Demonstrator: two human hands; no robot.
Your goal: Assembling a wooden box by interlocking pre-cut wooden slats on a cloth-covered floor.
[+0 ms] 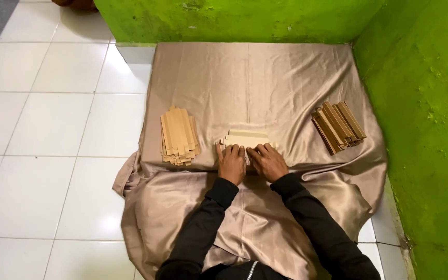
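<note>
A floor of large white square tiles (53, 124) fills the left side of the view, and a rough bright green painted wall (421, 129) runs along the top and down the right side, forming a corner.

Spread over a low raised surface in that corner is a shiny beige satin cloth (250, 78), which drapes down the near edge and pools in folds on the tiles and over the person's lap.

Two arms in black long sleeves (203, 228) reach up from the bottom of the view.

On the cloth to the left lies a loose stack of pale tan flat cardboard strips (179, 136), fanned slightly. To the right, well apart from it, lies a stack of darker brown flat strips (338, 126), set at an angle (its ends uneven).

Between the two stacks, near the front edge of the raised surface, sits a small pile of cream-coloured flat folded pieces (245, 138).

The left hand (232, 162) and the right hand (268, 162) rest side by side, palms down, on the near part of this pile. The fingers of both lie flat and fairly close together, pressing on the pieces rather than closed around anything.
</note>
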